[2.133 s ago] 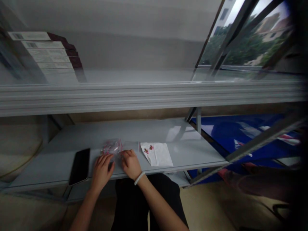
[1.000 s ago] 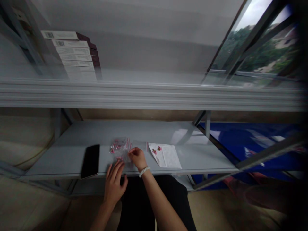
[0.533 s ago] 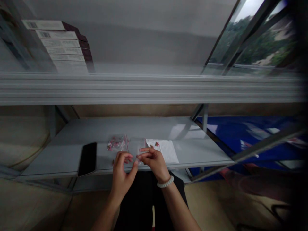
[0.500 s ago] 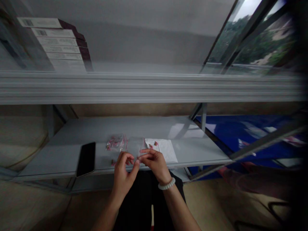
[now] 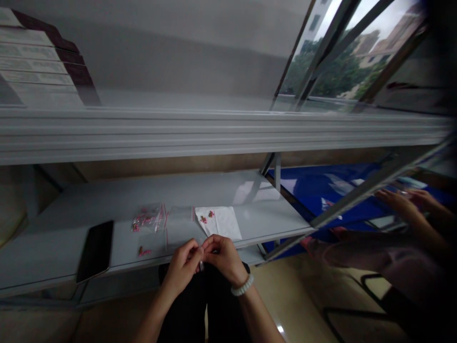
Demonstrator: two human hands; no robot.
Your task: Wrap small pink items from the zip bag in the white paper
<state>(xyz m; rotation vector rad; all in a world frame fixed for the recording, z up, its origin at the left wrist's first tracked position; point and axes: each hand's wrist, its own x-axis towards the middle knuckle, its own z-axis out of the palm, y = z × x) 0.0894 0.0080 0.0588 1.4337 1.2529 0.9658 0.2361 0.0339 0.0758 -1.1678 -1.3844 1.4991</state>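
1. We hold a small silvery piece (image 5: pixel 201 266) between our fingertips, just above the front edge of the lower shelf (image 5: pixel 107 281). It is too small and too hidden to judge surely, but its long axis seems to run roughly upright, with the tip pointing down.
2. Our left hand (image 5: pixel 182 267) and right hand (image 5: pixel 223 259) are together, clamped on that piece, with the fingers of each meeting at it. A white beaded bracelet (image 5: pixel 243 286) circles our right wrist.
3. Compared with the earlier frame, our hands have dropped nearer the shelf edge and now sit below the transparent zip bag (image 5: pixel 180 228), which lies flat and has a red-striped seal. Another person's hands (image 5: pixel 403 200) have also come into view at the far right.
4. Left of that bag lies a zip bag of pink pieces (image 5: pixel 146 220), with one loose pink piece (image 5: pixel 144 251) in front of it. To the right, two pink pieces rest on a white paper sheet (image 5: pixel 217 222).
5. Farther left lies a black phone (image 5: pixel 94 245). On the shelf above is a stack of boxes (image 5: pixel 35 62); we see barcode labels, but we cannot read any writing.
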